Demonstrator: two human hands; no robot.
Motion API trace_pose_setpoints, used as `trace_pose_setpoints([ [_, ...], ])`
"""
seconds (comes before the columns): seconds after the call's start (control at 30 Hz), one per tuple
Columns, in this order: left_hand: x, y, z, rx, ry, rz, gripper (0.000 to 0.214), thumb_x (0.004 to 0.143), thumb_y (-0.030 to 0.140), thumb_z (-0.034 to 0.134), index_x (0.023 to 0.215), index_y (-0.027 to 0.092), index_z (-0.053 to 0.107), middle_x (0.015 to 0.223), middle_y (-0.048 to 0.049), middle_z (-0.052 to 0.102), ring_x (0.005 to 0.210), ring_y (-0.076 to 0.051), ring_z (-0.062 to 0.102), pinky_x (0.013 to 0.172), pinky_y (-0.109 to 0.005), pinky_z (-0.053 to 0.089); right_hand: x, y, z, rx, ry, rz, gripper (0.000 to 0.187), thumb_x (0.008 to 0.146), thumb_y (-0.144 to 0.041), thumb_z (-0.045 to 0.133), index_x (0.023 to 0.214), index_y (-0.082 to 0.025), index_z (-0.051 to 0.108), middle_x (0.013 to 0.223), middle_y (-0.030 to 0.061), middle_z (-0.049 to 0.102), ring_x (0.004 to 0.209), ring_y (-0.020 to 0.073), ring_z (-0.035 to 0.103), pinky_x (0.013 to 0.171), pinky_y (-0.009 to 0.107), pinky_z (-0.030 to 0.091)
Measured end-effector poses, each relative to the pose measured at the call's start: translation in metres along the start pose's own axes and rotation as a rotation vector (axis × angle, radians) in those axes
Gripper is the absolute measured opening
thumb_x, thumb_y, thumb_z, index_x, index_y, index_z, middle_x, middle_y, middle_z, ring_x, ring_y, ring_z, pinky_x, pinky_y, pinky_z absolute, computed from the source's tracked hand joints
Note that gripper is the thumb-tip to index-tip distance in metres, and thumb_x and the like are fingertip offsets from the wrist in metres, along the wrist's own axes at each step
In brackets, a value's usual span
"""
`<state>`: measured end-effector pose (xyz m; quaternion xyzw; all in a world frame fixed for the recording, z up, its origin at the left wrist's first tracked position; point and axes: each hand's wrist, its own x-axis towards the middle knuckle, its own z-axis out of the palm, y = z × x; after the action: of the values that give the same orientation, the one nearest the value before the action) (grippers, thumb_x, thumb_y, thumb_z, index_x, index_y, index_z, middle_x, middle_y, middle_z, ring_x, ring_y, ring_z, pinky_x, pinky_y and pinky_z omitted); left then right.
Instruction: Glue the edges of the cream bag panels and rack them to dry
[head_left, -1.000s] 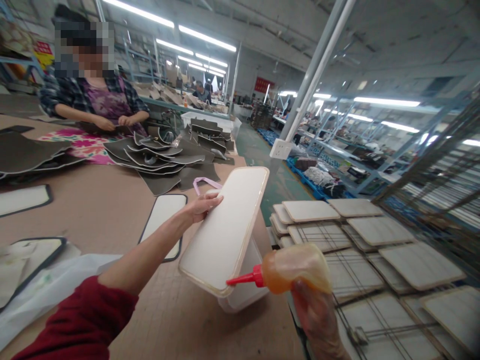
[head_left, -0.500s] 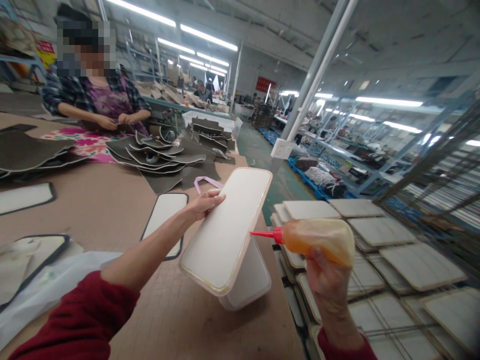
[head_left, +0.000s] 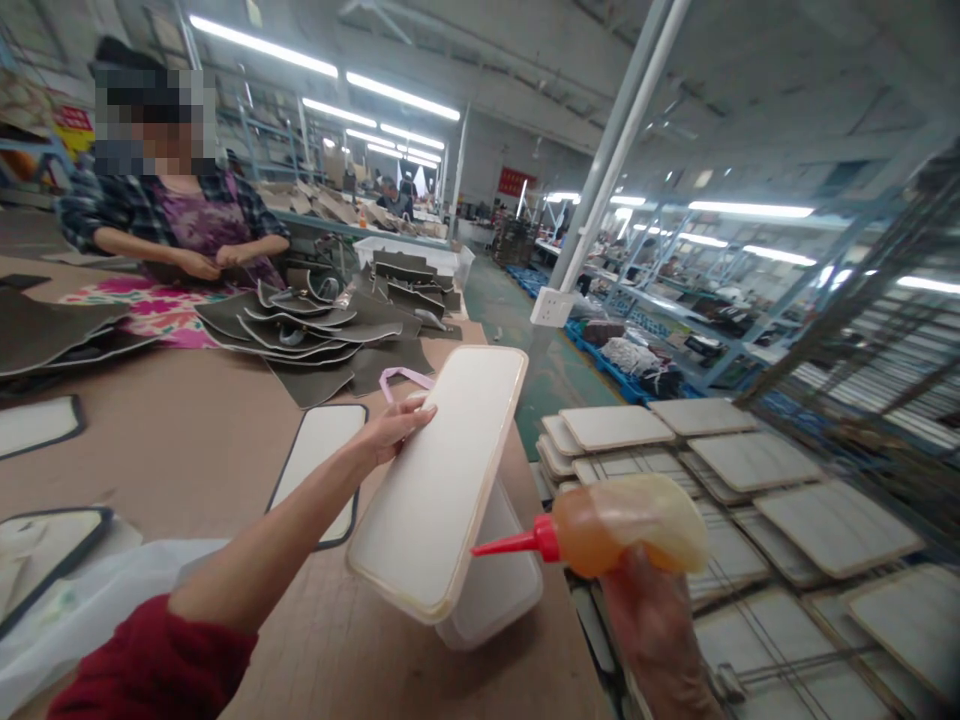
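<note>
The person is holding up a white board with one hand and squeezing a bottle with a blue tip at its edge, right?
Not quite: the tip is red, not blue. The head view shows the right hand holding the orange squeeze bottle with its red nozzle pointed at the edge of the white board, which the left hand holds up.

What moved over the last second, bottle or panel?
Mostly the glue bottle: the right hand ran its red nozzle up the white panel's right edge, then back down to mid-edge. No grip changed. The left hand still holds the panel's far side, tilted on the white tub. The co-worker keeps working across the table.
</note>
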<state>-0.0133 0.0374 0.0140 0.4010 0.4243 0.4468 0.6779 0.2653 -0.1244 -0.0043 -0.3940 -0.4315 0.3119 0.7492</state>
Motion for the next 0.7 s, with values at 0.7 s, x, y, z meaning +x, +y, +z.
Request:
trace_pose_setpoints([
  [0.7,-0.051,-0.010,0.006,0.218,-0.132,-0.027,0.070,0.061,0.045,0.089,0.127,0.034,0.070,0.112,-0.0018,0.079,0.103,-0.032,0.072,0.082,-0.033,0.059,0.103,-0.042,-0.024,0.059,0.222,-0.370,0.043,0.057,-0.028,0.092,0.093,-0.023,0.069,0.082,-0.0021,0.071,0.072,0.0156,0.065,0.071,0.028,0.057],
])
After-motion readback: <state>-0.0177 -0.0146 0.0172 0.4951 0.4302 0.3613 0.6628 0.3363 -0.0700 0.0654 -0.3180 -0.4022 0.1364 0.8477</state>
